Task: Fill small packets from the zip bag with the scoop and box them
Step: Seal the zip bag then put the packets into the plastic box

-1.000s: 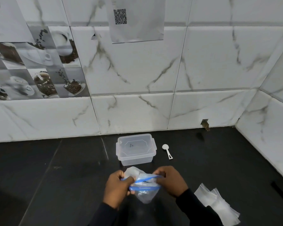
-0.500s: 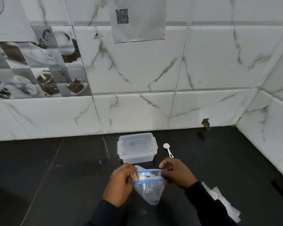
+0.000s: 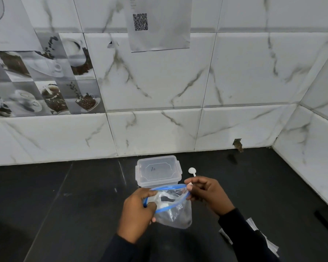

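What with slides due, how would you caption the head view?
The left hand and right hand hold the zip bag open; lidded box and scoop behind, packets at right.

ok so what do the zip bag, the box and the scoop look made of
Zip bag: thin clear plastic film, glossy and crinkled, blue zip rim. Box: stiffer translucent plastic, frosted, see-through lid. Scoop: opaque white, smooth, probably plastic.

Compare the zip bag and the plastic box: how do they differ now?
The zip bag is soft and open-mouthed, held by the left hand and right hand; the plastic box is rigid, lidded shut, resting on the counter. Both are clear plastic.
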{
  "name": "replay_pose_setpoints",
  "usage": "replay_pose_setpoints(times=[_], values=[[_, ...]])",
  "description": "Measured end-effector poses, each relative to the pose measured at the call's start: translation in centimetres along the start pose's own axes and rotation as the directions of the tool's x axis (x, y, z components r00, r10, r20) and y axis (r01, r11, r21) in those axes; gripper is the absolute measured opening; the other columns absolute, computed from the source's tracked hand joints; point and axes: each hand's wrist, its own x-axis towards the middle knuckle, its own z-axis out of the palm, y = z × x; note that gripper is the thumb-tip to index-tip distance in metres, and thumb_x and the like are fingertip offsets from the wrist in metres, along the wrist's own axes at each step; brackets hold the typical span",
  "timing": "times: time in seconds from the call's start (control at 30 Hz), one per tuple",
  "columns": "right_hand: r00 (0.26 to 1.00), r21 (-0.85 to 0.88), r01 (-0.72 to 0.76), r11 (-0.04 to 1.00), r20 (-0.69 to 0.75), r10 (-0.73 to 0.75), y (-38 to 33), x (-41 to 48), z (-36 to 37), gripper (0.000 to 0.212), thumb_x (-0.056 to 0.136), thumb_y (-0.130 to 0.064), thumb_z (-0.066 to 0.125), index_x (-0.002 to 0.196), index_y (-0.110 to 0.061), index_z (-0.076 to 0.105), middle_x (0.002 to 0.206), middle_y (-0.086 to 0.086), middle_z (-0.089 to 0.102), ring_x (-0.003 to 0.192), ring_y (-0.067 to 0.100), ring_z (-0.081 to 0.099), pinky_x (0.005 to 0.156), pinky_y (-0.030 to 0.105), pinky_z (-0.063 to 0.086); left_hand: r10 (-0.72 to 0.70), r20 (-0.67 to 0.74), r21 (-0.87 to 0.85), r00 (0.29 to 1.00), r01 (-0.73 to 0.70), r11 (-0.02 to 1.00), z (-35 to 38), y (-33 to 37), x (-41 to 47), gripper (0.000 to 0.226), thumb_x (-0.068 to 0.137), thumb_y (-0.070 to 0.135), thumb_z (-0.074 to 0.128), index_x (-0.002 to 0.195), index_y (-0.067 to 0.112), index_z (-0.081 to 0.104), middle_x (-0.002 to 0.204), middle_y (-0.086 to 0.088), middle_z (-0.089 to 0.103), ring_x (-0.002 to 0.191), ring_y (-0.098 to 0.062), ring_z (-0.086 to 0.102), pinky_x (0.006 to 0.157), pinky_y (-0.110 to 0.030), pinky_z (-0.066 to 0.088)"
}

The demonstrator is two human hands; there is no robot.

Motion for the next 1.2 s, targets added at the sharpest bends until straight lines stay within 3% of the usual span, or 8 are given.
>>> replay_pose_setpoints(times=[0.27, 0.53, 0.6, 0.7, 0.77, 0.87, 1.07, 1.2], values=[[0.992, 0.224, 0.088, 0.971, -0.109, -0.065, 0.8, -0.4, 1.2, 0.021, 0.081, -0.005, 0.069, 0.099, 0.006, 0.068, 0.076, 0.03, 0.069, 0.062, 0.025, 0.068, 0.06, 0.029, 0.056, -0.155, -0.032, -0.154, 0.987, 0.149, 0.977, -0.7, 0.0, -0.1, 0.028, 0.089, -0.005, 0.056, 0.079, 0.011, 0.076, 0.071, -0.017, 0.073, 0.045, -0.021, 0.057, 0.043, -0.025, 0.045], [0.994, 0.187, 0.106, 0.977, -0.045, -0.099, 0.6, -0.6, 1.2, 0.027, 0.085, -0.007, 0.067, 0.109, 0.005, 0.066, 0.079, 0.029, 0.07, 0.064, 0.027, 0.069, 0.061, 0.03, 0.057, -0.167, 0.023, -0.065, 0.986, 0.169, 0.984, -0.9, 0.0, -0.9, 0.019, 0.09, 0.004, 0.061, 0.074, 0.012, 0.07, 0.071, -0.007, 0.072, 0.045, -0.019, 0.061, 0.042, -0.027, 0.045], [0.995, 0.173, 0.096, 0.98, -0.021, -0.094, 0.7, -0.7, 1.2, 0.024, 0.087, -0.002, 0.066, 0.108, 0.007, 0.064, 0.08, 0.032, 0.07, 0.066, 0.028, 0.069, 0.063, 0.031, 0.058, -0.097, -0.017, 0.123, 0.995, 0.098, 0.988, -1.0, 0.4, -1.1, 0.012, 0.088, 0.02, 0.064, 0.076, 0.023, 0.065, 0.083, 0.002, 0.068, 0.061, -0.015, 0.065, 0.052, -0.026, 0.05], [0.997, 0.163, 0.076, 0.984, -0.042, -0.07, 0.9, -0.8, 1.6, 0.017, 0.085, 0.002, 0.068, 0.1, 0.012, 0.065, 0.08, 0.034, 0.07, 0.066, 0.03, 0.071, 0.062, 0.031, 0.058, 0.191, -0.159, 0.468, 0.968, -0.097, 0.879, -0.6, 2.0, -1.4, 0.017, 0.082, 0.047, 0.069, 0.091, 0.036, 0.06, 0.104, 0.012, 0.047, 0.092, -0.009, 0.049, 0.072, -0.023, 0.044], [0.997, 0.164, 0.063, 0.985, -0.06, -0.054, 1.0, -0.9, 2.1, 0.015, 0.084, 0.003, 0.07, 0.095, 0.012, 0.067, 0.079, 0.032, 0.07, 0.066, 0.032, 0.072, 0.061, 0.031, 0.059, 0.354, -0.105, 0.532, 0.929, -0.248, 0.809, 0.2, 3.0, -1.2, 0.029, 0.079, 0.059, 0.066, 0.101, 0.041, 0.063, 0.11, 0.017, 0.048, 0.104, -0.011, 0.038, 0.08, -0.025, 0.039], [0.998, 0.148, 0.056, 0.987, -0.05, -0.049, 0.9, -1.3, 3.0, 0.006, 0.085, 0.003, 0.068, 0.089, 0.008, 0.07, 0.077, 0.027, 0.072, 0.066, 0.031, 0.072, 0.062, 0.032, 0.06, 0.361, 0.085, 0.581, 0.929, -0.34, 0.739, 1.8, 3.8, -0.1, 0.038, 0.085, 0.065, 0.053, 0.115, 0.043, 0.063, 0.115, 0.026, 0.053, 0.118, -0.007, 0.034, 0.09, -0.031, 0.034], [1.0, 0.139, -0.006, 0.99, 0.021, 0.003, 0.1, -2.0, 3.4, 0.014, 0.087, -0.004, 0.069, 0.095, 0.008, 0.07, 0.086, 0.027, 0.073, 0.08, 0.039, 0.073, 0.069, 0.035, 0.062, 0.32, 0.209, 0.378, 0.924, -0.378, 0.845, 3.1, 3.9, 1.3, 0.01, 0.093, 0.031, 0.061, 0.094, 0.028, 0.07, 0.09, 0.013, 0.067, 0.086, -0.004, 0.059, 0.08, -0.025, 0.051], [1.0, 0.138, -0.023, 0.99, 0.004, 0.023, 0.2, -2.4, 2.9, 0.012, 0.09, -0.001, 0.065, 0.095, 0.01, 0.067, 0.086, 0.028, 0.073, 0.08, 0.042, 0.073, 0.066, 0.034, 0.062, 0.315, 0.248, 0.39, 0.916, -0.392, 0.833, 3.3, 3.5, 1.4, 0.009, 0.093, 0.03, 0.061, 0.088, 0.027, 0.067, 0.085, 0.013, 0.065, 0.08, -0.004, 0.059, 0.073, -0.022, 0.051]])
